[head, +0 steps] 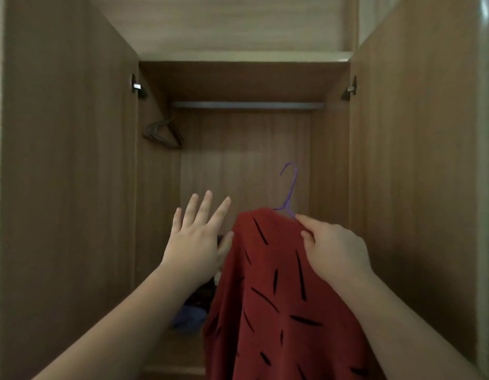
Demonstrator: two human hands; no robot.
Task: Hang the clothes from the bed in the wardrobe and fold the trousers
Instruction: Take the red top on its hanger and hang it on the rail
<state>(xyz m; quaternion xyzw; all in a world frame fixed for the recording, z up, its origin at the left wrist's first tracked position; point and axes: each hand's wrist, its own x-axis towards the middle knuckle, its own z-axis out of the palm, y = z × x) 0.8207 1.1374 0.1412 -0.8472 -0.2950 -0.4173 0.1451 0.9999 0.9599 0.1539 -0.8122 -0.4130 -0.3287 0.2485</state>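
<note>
A red garment with black dashes (268, 292) hangs on a thin purple wire hanger (289, 187) in front of the open wardrobe. My right hand (333, 250) grips the garment's right shoulder and the hanger under it. My left hand (196, 237) is spread open beside the garment's left edge, thumb touching the cloth. The hanger's hook points up, well below the metal rail (247, 105) across the top of the wardrobe.
Dark empty hangers (163, 133) hang at the rail's left end. Both wardrobe doors (67, 174) stand open to the sides. Dark and blue clothes (194, 311) lie on the wardrobe floor. A shelf board (243, 78) sits just above the rail.
</note>
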